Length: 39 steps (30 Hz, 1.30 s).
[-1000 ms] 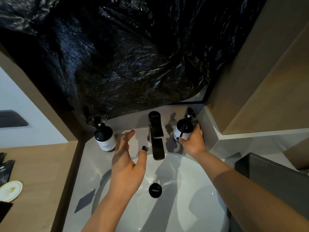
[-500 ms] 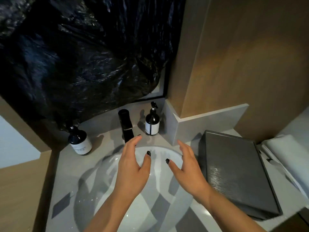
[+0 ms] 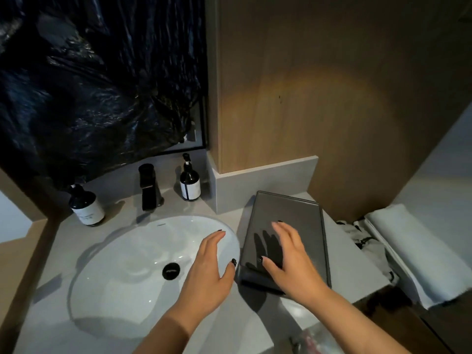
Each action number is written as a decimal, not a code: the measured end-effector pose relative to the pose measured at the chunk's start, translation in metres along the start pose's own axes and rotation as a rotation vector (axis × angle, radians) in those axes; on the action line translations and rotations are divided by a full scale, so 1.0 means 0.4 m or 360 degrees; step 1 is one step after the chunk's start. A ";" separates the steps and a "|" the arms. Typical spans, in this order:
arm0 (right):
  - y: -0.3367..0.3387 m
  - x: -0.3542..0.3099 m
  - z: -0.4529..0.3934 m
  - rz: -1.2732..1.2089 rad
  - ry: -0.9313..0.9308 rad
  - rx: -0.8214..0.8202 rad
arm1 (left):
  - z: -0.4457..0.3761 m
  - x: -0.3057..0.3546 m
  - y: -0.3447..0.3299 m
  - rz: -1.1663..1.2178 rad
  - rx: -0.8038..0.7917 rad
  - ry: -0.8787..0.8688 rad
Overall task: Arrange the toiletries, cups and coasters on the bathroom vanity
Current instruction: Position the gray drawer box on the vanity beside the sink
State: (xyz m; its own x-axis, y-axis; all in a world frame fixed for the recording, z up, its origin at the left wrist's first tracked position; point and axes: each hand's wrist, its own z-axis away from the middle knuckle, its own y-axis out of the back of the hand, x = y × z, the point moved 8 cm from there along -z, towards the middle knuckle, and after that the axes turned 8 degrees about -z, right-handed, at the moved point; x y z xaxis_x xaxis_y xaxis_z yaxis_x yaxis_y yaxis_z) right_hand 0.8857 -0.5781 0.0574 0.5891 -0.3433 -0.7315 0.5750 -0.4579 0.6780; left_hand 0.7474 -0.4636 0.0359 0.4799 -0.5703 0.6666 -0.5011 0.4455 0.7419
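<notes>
Hovering both hands, fingers spread and holding nothing: left hand [image 3: 207, 272] over the sink [image 3: 122, 264] rim, right hand [image 3: 291, 261] above the tray [image 3: 301, 210] by the counter's [image 3: 46, 297] right edge.

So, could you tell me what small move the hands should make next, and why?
Probably lower both open hands onto the dark tray and grip its sides: the right hand hovers over it, the left hand is beside its edge, and neither holds anything.
</notes>
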 end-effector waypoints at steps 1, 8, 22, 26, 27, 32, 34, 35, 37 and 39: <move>0.019 0.019 0.015 0.0042 -0.0004 -0.0020 | 0.008 0.013 -0.022 -0.0001 -0.0044 -0.0002; 0.085 0.169 0.100 0.0148 -0.0248 -0.0088 | 0.028 0.070 -0.149 -0.0058 -0.0450 0.0045; 0.067 0.283 0.091 -0.0171 -0.0477 0.0047 | -0.076 0.042 -0.202 -0.0033 -0.0371 -0.0073; 0.076 0.305 0.090 -0.0144 -0.0442 0.0053 | -0.067 0.047 -0.219 -0.0017 -0.0365 -0.0047; 0.083 0.314 0.088 -0.0142 -0.0432 0.0041 | -0.064 0.054 -0.224 -0.0021 -0.0365 -0.0036; 0.150 0.374 0.049 -0.0071 -0.0371 -0.0104 | -0.061 0.100 -0.280 -0.0117 -0.0269 0.0044; 0.176 0.402 0.032 -0.0049 -0.0339 -0.0183 | -0.057 0.121 -0.309 -0.0191 -0.0233 0.0120; 0.190 0.415 0.023 -0.0044 -0.0316 -0.0220 | -0.054 0.136 -0.323 -0.0212 -0.0222 0.0161; 0.220 0.439 0.003 -0.0038 -0.0257 -0.0285 | -0.051 0.166 -0.353 -0.0240 -0.0211 0.0255; 0.251 0.460 -0.019 -0.0025 -0.0204 -0.0368 | -0.048 0.196 -0.383 -0.0256 -0.0203 0.0362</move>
State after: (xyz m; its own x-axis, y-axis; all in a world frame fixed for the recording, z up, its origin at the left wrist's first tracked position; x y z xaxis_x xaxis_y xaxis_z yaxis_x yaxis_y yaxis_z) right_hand 1.0562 -0.6812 -0.0085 0.5110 -0.4456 -0.7351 0.7066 -0.2691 0.6544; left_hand 0.8757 -0.5633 -0.0238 0.7018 -0.4778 0.5283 -0.3181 0.4533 0.8326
